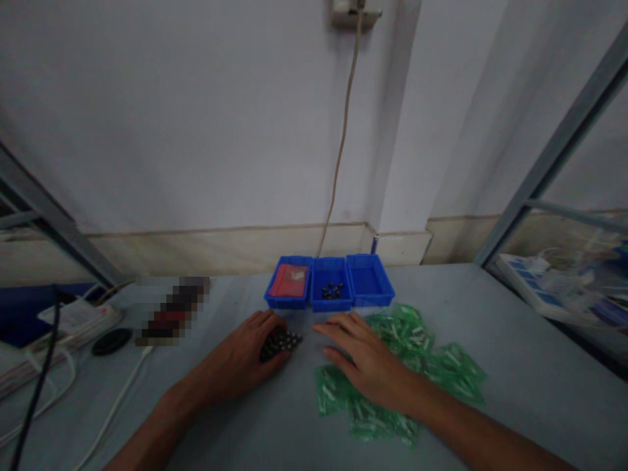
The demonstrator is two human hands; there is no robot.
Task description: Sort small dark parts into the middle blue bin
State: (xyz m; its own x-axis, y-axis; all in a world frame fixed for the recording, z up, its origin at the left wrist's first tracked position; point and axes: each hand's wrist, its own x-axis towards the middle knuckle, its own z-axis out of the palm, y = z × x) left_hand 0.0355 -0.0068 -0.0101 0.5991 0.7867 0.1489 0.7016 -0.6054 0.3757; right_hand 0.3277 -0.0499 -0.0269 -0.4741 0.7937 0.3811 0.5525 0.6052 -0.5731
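Note:
My left hand [249, 353] curls around a heap of small dark metal parts [279, 344] on the grey table, thumb on the near side and fingers on the far side. Their exact kind is too small to make out. Across from it, my right hand [357, 350] is open, fingers stretched to the left with nothing in them. Green clear plastic packets [377, 418], with small pale pieces inside, lie around and partly under my right hand and forearm. Beyond my hands, a blue bin [331, 303] in the middle contains several of the small dark parts.
The left blue bin [287, 303] contains a red packet; the right blue bin [371, 300] stands beside the middle one. At left are a black round object [112, 341], a white cable [116, 402] and a power strip [98, 320]. Another power strip [523, 284] lies at right by a metal frame.

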